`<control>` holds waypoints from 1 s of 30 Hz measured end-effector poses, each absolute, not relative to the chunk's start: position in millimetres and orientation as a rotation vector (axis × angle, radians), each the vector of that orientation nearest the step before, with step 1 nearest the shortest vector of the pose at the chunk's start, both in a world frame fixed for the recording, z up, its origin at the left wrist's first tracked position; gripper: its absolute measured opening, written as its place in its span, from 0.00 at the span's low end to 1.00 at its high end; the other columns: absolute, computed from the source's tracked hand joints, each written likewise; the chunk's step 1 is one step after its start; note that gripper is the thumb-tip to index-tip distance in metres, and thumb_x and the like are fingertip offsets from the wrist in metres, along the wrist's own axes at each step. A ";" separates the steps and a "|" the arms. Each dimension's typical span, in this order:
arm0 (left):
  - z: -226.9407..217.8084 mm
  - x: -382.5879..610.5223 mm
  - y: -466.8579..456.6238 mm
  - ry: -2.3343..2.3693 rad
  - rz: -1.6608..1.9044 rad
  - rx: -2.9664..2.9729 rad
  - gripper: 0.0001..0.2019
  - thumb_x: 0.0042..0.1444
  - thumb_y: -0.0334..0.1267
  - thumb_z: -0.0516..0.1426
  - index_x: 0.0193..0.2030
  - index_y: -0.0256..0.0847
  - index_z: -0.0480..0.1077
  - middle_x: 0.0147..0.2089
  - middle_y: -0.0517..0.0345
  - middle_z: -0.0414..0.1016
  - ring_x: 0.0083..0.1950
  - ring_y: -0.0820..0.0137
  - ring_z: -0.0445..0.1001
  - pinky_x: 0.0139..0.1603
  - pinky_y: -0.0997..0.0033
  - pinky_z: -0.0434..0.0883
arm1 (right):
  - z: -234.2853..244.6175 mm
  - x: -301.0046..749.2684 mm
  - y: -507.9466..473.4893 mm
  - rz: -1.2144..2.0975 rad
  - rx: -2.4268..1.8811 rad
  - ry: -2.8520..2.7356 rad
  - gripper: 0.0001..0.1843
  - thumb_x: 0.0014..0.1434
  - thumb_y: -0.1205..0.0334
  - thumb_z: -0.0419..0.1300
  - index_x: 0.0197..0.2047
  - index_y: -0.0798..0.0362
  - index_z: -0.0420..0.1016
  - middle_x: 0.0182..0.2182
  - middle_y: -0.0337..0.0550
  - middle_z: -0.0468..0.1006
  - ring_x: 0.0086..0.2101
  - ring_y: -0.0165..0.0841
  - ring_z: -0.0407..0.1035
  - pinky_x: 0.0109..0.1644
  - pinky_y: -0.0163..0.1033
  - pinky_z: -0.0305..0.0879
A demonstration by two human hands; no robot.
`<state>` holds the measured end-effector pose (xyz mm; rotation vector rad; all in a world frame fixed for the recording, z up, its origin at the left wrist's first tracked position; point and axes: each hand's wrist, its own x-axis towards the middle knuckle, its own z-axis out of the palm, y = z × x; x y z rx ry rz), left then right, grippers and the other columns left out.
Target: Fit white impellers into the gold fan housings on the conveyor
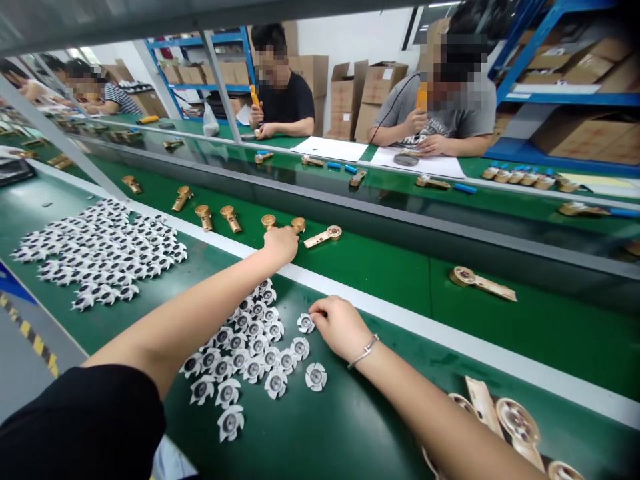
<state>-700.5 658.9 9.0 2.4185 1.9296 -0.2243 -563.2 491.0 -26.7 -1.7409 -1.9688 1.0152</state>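
My left hand (281,243) reaches across the white strip to the green belt and closes on a gold fan housing (297,225) lying there. My right hand (340,325) rests on the near bench with its fingertips pinched on a small white fan blade (305,323). Several more white fan blades (250,353) lie in a loose cluster under my left forearm. Another gold housing (324,236) lies just right of my left hand.
A larger pile of white blades (100,250) sits at the left. Gold housings (204,216) run along the belt, with one more (481,283) to the right and several (505,420) by my right forearm. Across the belt, two people (440,100) hold orange tools.
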 end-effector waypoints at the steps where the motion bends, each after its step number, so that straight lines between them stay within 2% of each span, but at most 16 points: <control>1: 8.3 -696.8 661.5 1.956 -0.201 2.427 0.18 0.65 0.43 0.58 0.58 0.37 0.69 0.58 0.47 0.72 0.54 0.60 0.75 0.53 0.52 0.75 | -26.5 -564.1 492.4 1.011 -1.741 -1.989 0.10 0.67 0.57 0.60 0.44 0.55 0.77 0.45 0.45 0.79 0.45 0.35 0.74 0.54 0.49 0.70; 6: 3.1 -669.2 666.6 1.954 0.020 2.554 0.20 0.65 0.44 0.58 0.60 0.37 0.68 0.61 0.45 0.69 0.58 0.57 0.72 0.57 0.47 0.72 | -20.8 -560.1 488.3 0.980 -1.762 -1.993 0.09 0.67 0.59 0.60 0.41 0.56 0.75 0.42 0.44 0.78 0.43 0.34 0.73 0.51 0.47 0.70; 8: 0.5 -659.1 668.2 1.853 0.059 2.587 0.19 0.65 0.43 0.58 0.59 0.38 0.68 0.61 0.46 0.69 0.59 0.57 0.72 0.58 0.47 0.72 | -11.2 -552.3 480.0 0.971 -1.767 -1.949 0.07 0.68 0.65 0.56 0.39 0.56 0.73 0.39 0.45 0.78 0.40 0.34 0.73 0.49 0.46 0.69; 10: 0.0 -654.8 668.8 1.776 0.095 2.576 0.18 0.65 0.42 0.59 0.59 0.38 0.69 0.61 0.46 0.70 0.58 0.57 0.72 0.57 0.48 0.73 | 2.5 -538.8 468.1 0.999 -1.759 -1.880 0.09 0.68 0.68 0.50 0.37 0.55 0.70 0.33 0.44 0.78 0.36 0.34 0.74 0.45 0.42 0.69; 13: 5.2 -658.4 660.3 1.667 0.152 2.504 0.17 0.65 0.42 0.59 0.57 0.37 0.69 0.59 0.46 0.71 0.56 0.59 0.74 0.55 0.51 0.74 | 23.1 -510.4 446.6 1.067 -1.751 -1.736 0.12 0.70 0.61 0.46 0.36 0.51 0.65 0.28 0.41 0.79 0.31 0.32 0.76 0.38 0.37 0.69; 16: 16.0 -664.9 630.2 1.504 0.182 2.388 0.15 0.66 0.43 0.57 0.54 0.36 0.70 0.49 0.50 0.75 0.44 0.66 0.77 0.45 0.60 0.77 | 36.2 -486.3 426.3 1.052 -1.748 -1.457 0.11 0.68 0.54 0.49 0.37 0.50 0.66 0.27 0.38 0.78 0.29 0.31 0.75 0.35 0.35 0.69; 19: 32.1 -668.6 580.9 1.297 0.226 2.301 0.14 0.66 0.46 0.56 0.50 0.37 0.66 0.38 0.57 0.76 0.34 0.70 0.75 0.33 0.70 0.73 | 43.1 -479.5 411.7 0.964 -1.699 -1.165 0.09 0.63 0.53 0.56 0.39 0.50 0.69 0.26 0.36 0.75 0.26 0.29 0.71 0.31 0.32 0.67; 22: 51.9 -669.6 530.8 1.134 0.253 2.266 0.13 0.65 0.49 0.55 0.44 0.42 0.63 0.34 0.61 0.74 0.32 0.69 0.73 0.29 0.71 0.66 | 49.4 -486.0 404.8 0.920 -1.637 -1.049 0.07 0.62 0.56 0.59 0.39 0.49 0.69 0.24 0.34 0.73 0.24 0.28 0.68 0.27 0.30 0.64; 25: 67.4 -669.2 497.2 1.033 0.234 2.247 0.10 0.65 0.47 0.54 0.39 0.44 0.60 0.31 0.63 0.72 0.30 0.69 0.71 0.28 0.71 0.62 | 56.8 -493.7 402.2 0.893 -1.600 -1.019 0.07 0.61 0.57 0.61 0.38 0.49 0.68 0.23 0.34 0.73 0.23 0.27 0.67 0.25 0.29 0.63; 30: 76.6 -670.1 477.1 0.997 0.234 2.284 0.08 0.66 0.43 0.53 0.38 0.44 0.59 0.32 0.60 0.73 0.31 0.67 0.72 0.28 0.70 0.59 | 66.0 -497.5 394.3 0.851 -1.592 -1.038 0.07 0.61 0.56 0.61 0.37 0.49 0.68 0.22 0.35 0.74 0.22 0.28 0.69 0.24 0.30 0.64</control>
